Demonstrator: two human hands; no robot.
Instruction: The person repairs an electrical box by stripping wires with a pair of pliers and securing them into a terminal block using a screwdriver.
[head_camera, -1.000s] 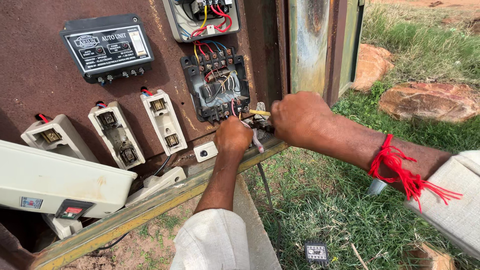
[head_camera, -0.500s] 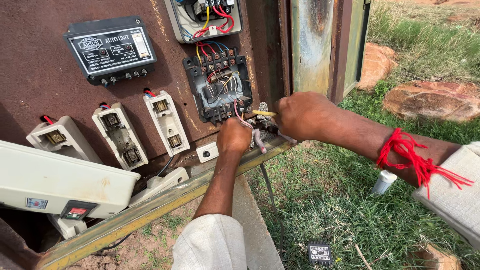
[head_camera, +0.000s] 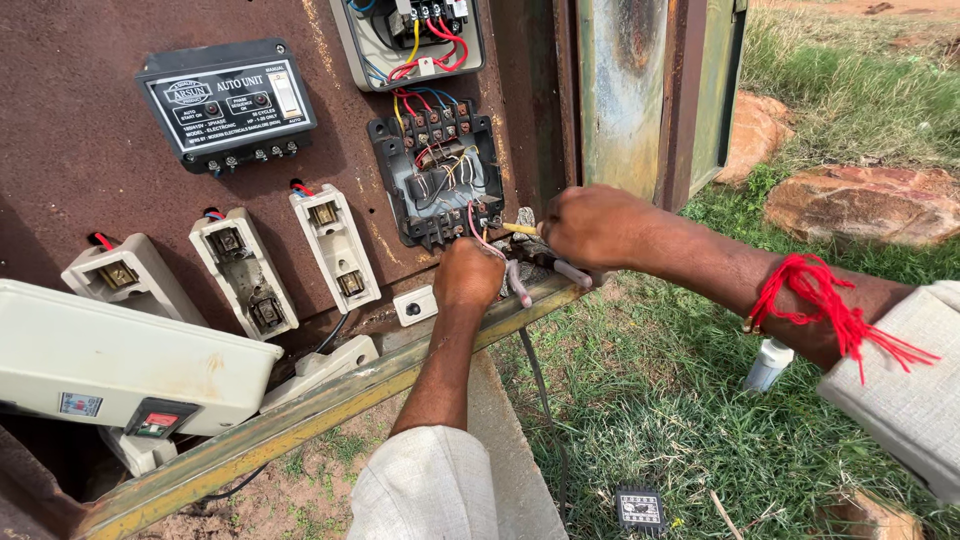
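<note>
My left hand (head_camera: 468, 272) is closed on thin pink and red wires (head_camera: 478, 228) that come out of the open black terminal block (head_camera: 437, 178) on the rusty panel (head_camera: 90, 150). Just to its right, my right hand (head_camera: 592, 225) grips a pair of pliers (head_camera: 556, 268). The grey handles stick out below the fist, and the jaws are hidden behind my hands. A yellow wire end (head_camera: 520, 229) shows between the two hands. A red thread (head_camera: 810, 295) is tied round my right wrist.
The panel also carries a black control box (head_camera: 228, 105), three white fuse holders (head_camera: 335, 245) and an open grey wiring box (head_camera: 415, 40). A white cover (head_camera: 120, 360) leans at lower left. On the grass lie a white bottle (head_camera: 768, 365) and a small black part (head_camera: 640, 508). Rocks (head_camera: 860, 205) sit at right.
Both hands stay at the terminal block. My right hand has edged slightly left, closer to the left hand, and the view has drifted a little.
</note>
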